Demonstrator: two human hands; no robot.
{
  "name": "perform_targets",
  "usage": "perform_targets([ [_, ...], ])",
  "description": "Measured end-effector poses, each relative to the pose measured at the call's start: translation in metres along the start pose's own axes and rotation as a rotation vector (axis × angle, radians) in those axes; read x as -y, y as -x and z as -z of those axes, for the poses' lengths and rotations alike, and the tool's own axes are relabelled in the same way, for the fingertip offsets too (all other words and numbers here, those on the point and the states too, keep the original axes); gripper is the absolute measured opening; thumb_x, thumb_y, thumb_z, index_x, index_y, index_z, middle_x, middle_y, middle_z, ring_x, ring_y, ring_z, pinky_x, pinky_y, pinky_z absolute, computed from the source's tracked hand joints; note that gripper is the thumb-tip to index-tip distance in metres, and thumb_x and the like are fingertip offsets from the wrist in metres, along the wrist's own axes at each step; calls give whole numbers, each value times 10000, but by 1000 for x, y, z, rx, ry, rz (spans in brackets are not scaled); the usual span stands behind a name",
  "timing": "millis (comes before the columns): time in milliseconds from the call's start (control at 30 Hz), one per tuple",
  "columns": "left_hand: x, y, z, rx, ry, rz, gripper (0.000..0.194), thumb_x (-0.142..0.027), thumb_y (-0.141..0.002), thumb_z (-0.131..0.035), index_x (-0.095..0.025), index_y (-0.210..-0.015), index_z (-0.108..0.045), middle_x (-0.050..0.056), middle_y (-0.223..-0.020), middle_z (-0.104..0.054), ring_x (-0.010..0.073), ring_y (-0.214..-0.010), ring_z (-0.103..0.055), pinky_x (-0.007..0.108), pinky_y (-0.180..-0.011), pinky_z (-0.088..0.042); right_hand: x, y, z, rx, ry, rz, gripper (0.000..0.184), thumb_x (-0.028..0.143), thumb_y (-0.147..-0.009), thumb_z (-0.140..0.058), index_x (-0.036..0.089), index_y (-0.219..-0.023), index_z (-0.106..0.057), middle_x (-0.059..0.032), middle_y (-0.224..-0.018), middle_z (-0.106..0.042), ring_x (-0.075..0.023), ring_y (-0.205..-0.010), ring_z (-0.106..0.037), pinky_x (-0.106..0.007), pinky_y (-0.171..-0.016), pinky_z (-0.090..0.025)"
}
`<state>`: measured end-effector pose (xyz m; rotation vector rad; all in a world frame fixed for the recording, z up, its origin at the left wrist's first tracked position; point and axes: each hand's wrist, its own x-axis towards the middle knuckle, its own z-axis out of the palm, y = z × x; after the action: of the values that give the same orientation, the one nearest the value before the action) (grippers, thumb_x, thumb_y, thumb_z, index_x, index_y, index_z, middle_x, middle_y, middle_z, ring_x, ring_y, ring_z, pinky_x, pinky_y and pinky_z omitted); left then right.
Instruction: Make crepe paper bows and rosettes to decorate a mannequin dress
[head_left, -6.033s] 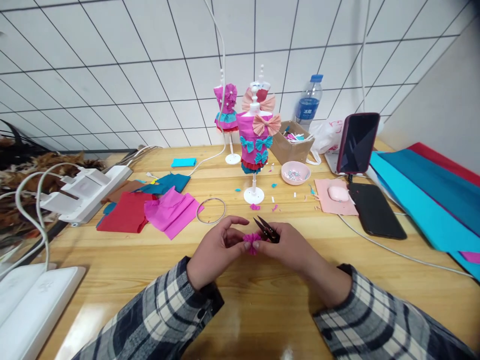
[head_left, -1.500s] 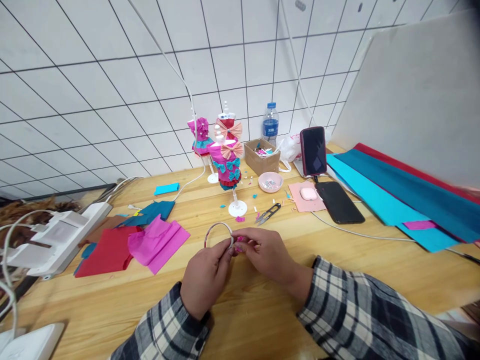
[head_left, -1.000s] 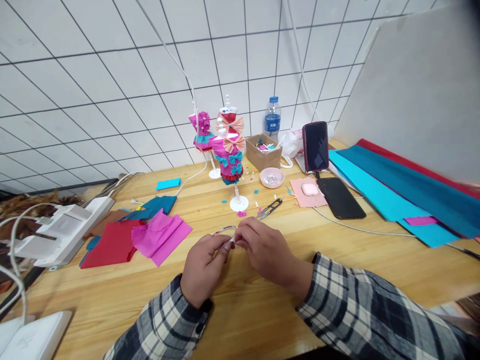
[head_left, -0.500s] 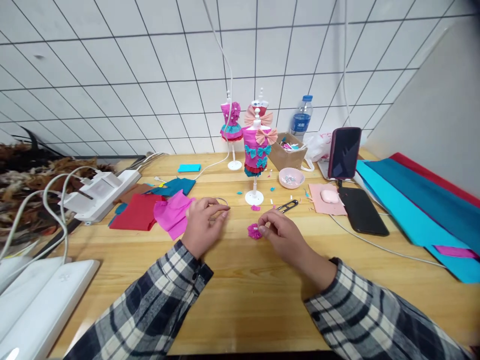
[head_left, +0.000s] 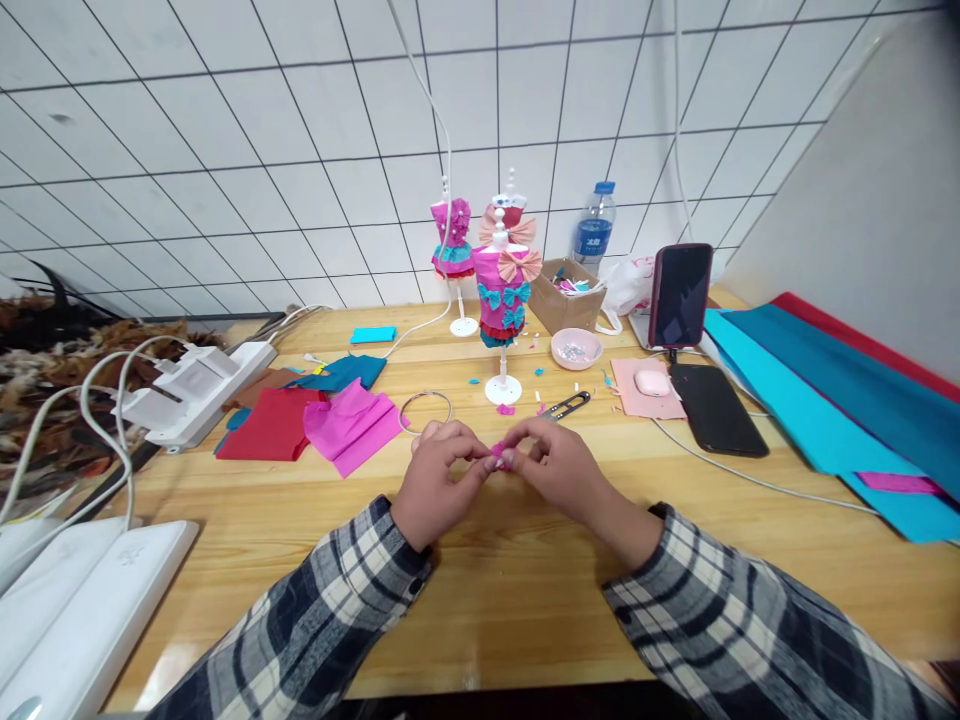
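My left hand [head_left: 441, 478] and my right hand [head_left: 553, 466] meet over the wooden table [head_left: 487, 590], both pinching a small pink paper rosette [head_left: 500, 456] between their fingertips. Most of the rosette is hidden by the fingers. A thin tape ring [head_left: 425, 411] lies just beyond my left hand. Small black thread snips [head_left: 564, 405] lie just beyond my right hand. Behind them stands a mini mannequin with a pink paper dress [head_left: 503, 295] with teal bows, and a second one [head_left: 451, 240] farther back.
Red, pink and teal paper sheets [head_left: 322, 415] lie at the left, beside a white power strip [head_left: 191, 385] with cables. At the right are a pink bowl [head_left: 576, 349], cardboard box [head_left: 564, 294], water bottle [head_left: 595, 222], propped phone [head_left: 680, 295], flat phone [head_left: 718, 407] and large teal sheets [head_left: 825, 400].
Six seconds ago my right hand held the snips; they now lie on the table. Half a second ago my left hand was at the tape ring; it has come back to the rosette.
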<state>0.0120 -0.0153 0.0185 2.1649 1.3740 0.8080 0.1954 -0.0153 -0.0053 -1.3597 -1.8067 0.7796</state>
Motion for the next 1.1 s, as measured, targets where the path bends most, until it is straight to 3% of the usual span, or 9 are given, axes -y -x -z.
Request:
perform_targets([
  [67, 4, -1, 0, -31, 160, 92, 226, -337, -814, -584, -186, -689, -698, 41, -738, -627, 203, -800, -560, 356, -769, -416, 1, 1, 4, -132, 67, 20, 195, 239, -809, -607, 211, -1001, -624, -17, -895, -637, -104, -564, -523, -271, -587, -437],
  [133, 8, -1, -2, -14, 326, 177, 247, -342, -828, -563, -172, -739, -719, 49, -753, -638, 201, -807, -582, 344, -789, -441, 3, 3, 7, -197, 183, 162, 194, 246, -835, -595, 220, -1023, -636, -36, -904, -643, -144, -684, -573, -287, -651, -444],
  [267, 11, 3, -5, 57, 600, 259, 291, -339, -851, -521, -160, -866, -750, 55, -820, -649, 203, -862, -584, 350, -865, -424, 10, 10, 6, -103, 382, 388, 178, 293, -910, -521, 245, -965, -683, -43, -879, -664, -175, -828, -593, -290, -735, -433],
  [567, 2, 7, -1, 66, 725, 321, 217, -307, -783, -632, -199, -905, -774, 35, -806, -629, 191, -840, -562, 318, -862, -388, 12, 14, 5, -187, 511, 431, 214, 285, -939, -485, 234, -941, -693, -9, -859, -682, -122, -794, -609, -239, -682, -410],
  [733, -2, 8, -2, 67, 847, 362, 224, -296, -796, -613, -194, -917, -771, 49, -866, -669, 213, -910, -580, 334, -903, -389, 13, 15, 7, -163, 597, 448, 218, 304, -933, -489, 226, -936, -692, -13, -854, -686, -129, -780, -610, -258, -665, -394],
  [933, -1, 7, -2, 79, 594, 248, 239, -302, -816, -581, -215, -938, -767, 37, -771, -642, 184, -786, -578, 322, -795, -429, 15, 14, 7, -132, 644, 414, 228, 302, -925, -486, 233, -884, -699, 0, -797, -686, -130, -706, -608, -275, -590, -355],
  [1100, -1, 7, -7, 0, 275, 136, 173, -296, -797, -626, -252, -883, -770, 23, -705, -620, 172, -742, -576, 292, -690, -437, 13, 11, 0, -177, 360, 259, 147, 273, -853, -575, 223, -822, -710, 8, -736, -675, -108, -620, -584, -242, -562, -380],
])
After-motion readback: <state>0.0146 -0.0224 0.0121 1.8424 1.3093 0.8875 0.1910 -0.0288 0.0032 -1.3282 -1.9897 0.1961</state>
